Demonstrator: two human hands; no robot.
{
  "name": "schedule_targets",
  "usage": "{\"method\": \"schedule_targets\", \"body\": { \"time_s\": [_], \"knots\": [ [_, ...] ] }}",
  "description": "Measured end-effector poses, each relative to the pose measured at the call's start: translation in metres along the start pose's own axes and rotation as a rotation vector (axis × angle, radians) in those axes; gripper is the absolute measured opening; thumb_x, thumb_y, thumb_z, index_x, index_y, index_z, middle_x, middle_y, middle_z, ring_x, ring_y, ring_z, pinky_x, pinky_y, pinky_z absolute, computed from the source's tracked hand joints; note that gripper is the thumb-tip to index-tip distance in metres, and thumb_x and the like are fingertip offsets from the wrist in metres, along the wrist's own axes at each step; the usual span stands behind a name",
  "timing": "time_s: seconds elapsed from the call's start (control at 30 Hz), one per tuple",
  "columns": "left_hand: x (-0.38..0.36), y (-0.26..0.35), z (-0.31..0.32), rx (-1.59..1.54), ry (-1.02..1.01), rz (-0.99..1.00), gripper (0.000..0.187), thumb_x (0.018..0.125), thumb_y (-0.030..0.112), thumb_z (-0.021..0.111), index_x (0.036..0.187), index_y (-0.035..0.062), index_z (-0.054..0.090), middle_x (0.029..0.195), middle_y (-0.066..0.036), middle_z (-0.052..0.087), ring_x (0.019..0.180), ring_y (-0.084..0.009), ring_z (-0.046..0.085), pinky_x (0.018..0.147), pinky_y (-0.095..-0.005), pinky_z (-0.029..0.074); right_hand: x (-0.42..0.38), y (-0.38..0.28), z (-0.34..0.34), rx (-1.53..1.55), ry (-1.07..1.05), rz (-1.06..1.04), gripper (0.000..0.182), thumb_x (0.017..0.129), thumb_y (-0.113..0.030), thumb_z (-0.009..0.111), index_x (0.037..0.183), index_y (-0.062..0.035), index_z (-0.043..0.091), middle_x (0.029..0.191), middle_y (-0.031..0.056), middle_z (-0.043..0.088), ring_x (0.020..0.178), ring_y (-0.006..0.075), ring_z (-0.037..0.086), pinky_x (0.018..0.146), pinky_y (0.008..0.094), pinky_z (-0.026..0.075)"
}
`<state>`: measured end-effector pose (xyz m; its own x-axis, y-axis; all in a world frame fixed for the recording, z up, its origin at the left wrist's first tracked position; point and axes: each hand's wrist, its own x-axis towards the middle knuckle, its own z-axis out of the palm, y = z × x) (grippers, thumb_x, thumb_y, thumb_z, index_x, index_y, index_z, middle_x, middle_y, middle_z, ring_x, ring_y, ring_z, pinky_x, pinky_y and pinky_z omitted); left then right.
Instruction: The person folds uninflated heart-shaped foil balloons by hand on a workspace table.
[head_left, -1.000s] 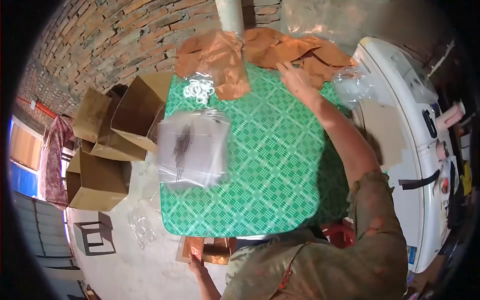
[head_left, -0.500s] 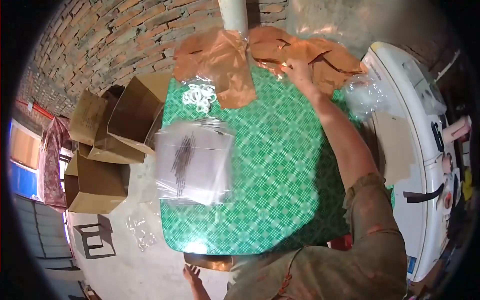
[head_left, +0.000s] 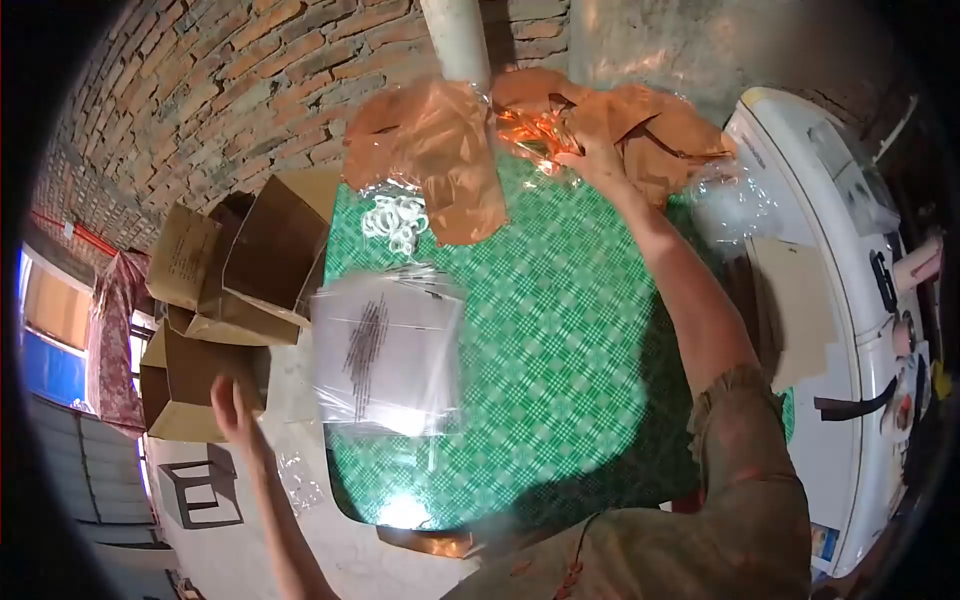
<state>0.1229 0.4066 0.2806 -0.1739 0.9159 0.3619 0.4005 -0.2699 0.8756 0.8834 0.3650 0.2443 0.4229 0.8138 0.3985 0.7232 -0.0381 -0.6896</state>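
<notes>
At the far end of the green checked table, my right hand [head_left: 597, 162] is closed on the edge of shiny orange plastic film [head_left: 640, 125], which lies crumpled in a heap. Part of the film catches the light beside the fingers. My left hand [head_left: 235, 410] is raised off the table's left side, fingers stretched out and holding nothing. Behind it in view is an open cardboard box [head_left: 205, 375]. A second pile of orange film [head_left: 430, 150] lies left of my right hand, with white rings [head_left: 397, 220] in front of it.
A stack of clear printed plastic bags [head_left: 385, 350] lies on the left of the green tablecloth [head_left: 540, 370]. More cardboard boxes [head_left: 265, 250] stand to the left, above a dark frame stool [head_left: 200, 490]. A white refrigerator [head_left: 830, 220] borders the right, near clear plastic [head_left: 735, 200].
My left hand has risen from below the table's near edge to in front of the cardboard box. My right hand stays at the orange film, which has been pulled up into shiny folds.
</notes>
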Motion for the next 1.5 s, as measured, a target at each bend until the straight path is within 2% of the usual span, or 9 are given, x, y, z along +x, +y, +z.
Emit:
{"method": "schedule_targets", "body": {
  "time_s": [0.23, 0.5, 0.7, 0.73, 1.07, 1.17, 1.2, 1.33, 1.5],
  "knots": [
    [0.047, 0.177, 0.28, -0.052, -0.508, 0.653, 0.048, 0.098, 0.009, 0.071, 0.144, 0.0095, 0.059, 0.141, -0.012, 0.061, 0.123, -0.027, 0.063, 0.099, -0.0383, 0.054, -0.001, -0.025, -0.007, 0.091, 0.071, 0.003, 0.045, 0.099, -0.045, 0.071, 0.097, 0.0002, 0.076, 0.073, 0.0072, 0.064, 0.07, 0.0167, 0.06, 0.07, 0.0383, 0.049],
    [0.009, 0.25, 0.482, 0.078, -0.765, 0.931, 0.06, 0.092, 0.011, 0.078, 0.148, 0.0123, 0.058, 0.155, -0.017, 0.052, 0.126, -0.0325, 0.065, 0.1, -0.0421, 0.057, 0.0, -0.022, -0.01, -0.095, -0.081, 0.049, 0.031, 0.101, -0.034, 0.064, 0.109, -0.004, 0.066, 0.105, 0.0204, 0.072, 0.097, 0.0442, 0.068, 0.084, 0.0512, 0.052],
    [-0.002, 0.244, 0.566, 0.608, -0.84, 1.029, 0.05, 0.093, 0.022, 0.077, 0.141, 0.0157, 0.066, 0.121, -0.017, 0.074, 0.105, -0.036, 0.073, 0.09, -0.0484, 0.057, 0.005, -0.023, -0.013, -0.19, 0.045, -0.142, 0.03, 0.101, -0.032, 0.065, 0.114, -0.0064, 0.06, 0.1, 0.0213, 0.071, 0.092, 0.0459, 0.068, 0.079, 0.0553, 0.053],
    [-0.004, 0.247, 0.559, 0.248, -0.803, 1.019, 0.032, 0.093, 0.026, 0.076, 0.123, 0.0137, 0.077, 0.094, -0.016, 0.078, 0.094, -0.036, 0.075, 0.085, -0.0473, 0.058, 0.006, -0.031, -0.015, -0.231, 0.105, -0.159, 0.028, 0.101, -0.032, 0.064, 0.114, -0.0066, 0.059, 0.098, 0.0207, 0.071, 0.09, 0.0448, 0.069, 0.077, 0.0546, 0.054],
    [0.037, 0.262, 0.58, -0.003, -0.633, 0.567, 0.031, 0.1, 0.028, 0.077, 0.111, -0.0013, 0.078, 0.088, -0.011, 0.081, 0.073, -0.0168, 0.076, 0.07, -0.0315, 0.06, -0.015, -0.079, 0.016, -0.546, 0.144, -0.816, 0.015, 0.099, -0.02, 0.062, 0.108, -0.0106, 0.069, 0.102, 0.0057, 0.07, 0.103, 0.0222, 0.07, 0.08, 0.0399, 0.056],
    [0.036, 0.263, 0.569, 0.073, -0.658, 0.616, 0.032, 0.102, 0.029, 0.074, 0.113, -0.0006, 0.078, 0.089, -0.01, 0.081, 0.076, -0.0165, 0.077, 0.071, -0.0324, 0.058, 0.01, -0.068, 0.015, -0.735, 0.08, -0.551, 0.019, 0.1, -0.019, 0.059, 0.106, -0.0093, 0.074, 0.117, 0.0081, 0.069, 0.125, 0.0282, 0.058, 0.101, 0.0552, 0.046],
    [0.033, 0.267, 0.56, 0.092, -0.659, 0.648, 0.033, 0.102, 0.029, 0.074, 0.114, -0.0004, 0.078, 0.089, -0.009, 0.082, 0.077, -0.0162, 0.077, 0.072, -0.0327, 0.058, 0.019, -0.06, 0.023, -0.656, -0.107, -0.335, 0.023, 0.1, -0.021, 0.058, 0.102, -0.0068, 0.077, 0.129, 0.0134, 0.066, 0.145, 0.0348, 0.043, 0.114, 0.0744, 0.026],
    [0.036, 0.292, 0.521, 0.054, -0.649, 0.624, 0.031, 0.105, 0.027, 0.069, 0.121, 0.0022, 0.078, 0.093, -0.008, 0.082, 0.083, -0.0136, 0.076, 0.079, -0.0315, 0.059, 0.039, -0.049, 0.027, -0.718, -0.456, -0.076, 0.034, 0.105, -0.03, 0.053, 0.114, -0.0081, 0.077, 0.141, 0.0126, 0.06, 0.158, 0.0425, 0.027, 0.114, 0.0892, 0.005],
    [0.101, 0.332, 0.467, -0.121, -0.44, 0.809, 0.034, 0.102, 0.026, 0.072, 0.126, 0.0028, 0.077, 0.086, -0.009, 0.08, 0.077, -0.01, 0.071, 0.071, -0.032, 0.056, 0.042, -0.044, 0.029, -0.729, -0.433, -0.198, 0.039, 0.107, -0.037, 0.052, 0.142, -0.0241, 0.065, 0.156, 0.0078, 0.051, 0.158, 0.044, 0.023, 0.109, 0.0899, 0.01]
  ]
}}
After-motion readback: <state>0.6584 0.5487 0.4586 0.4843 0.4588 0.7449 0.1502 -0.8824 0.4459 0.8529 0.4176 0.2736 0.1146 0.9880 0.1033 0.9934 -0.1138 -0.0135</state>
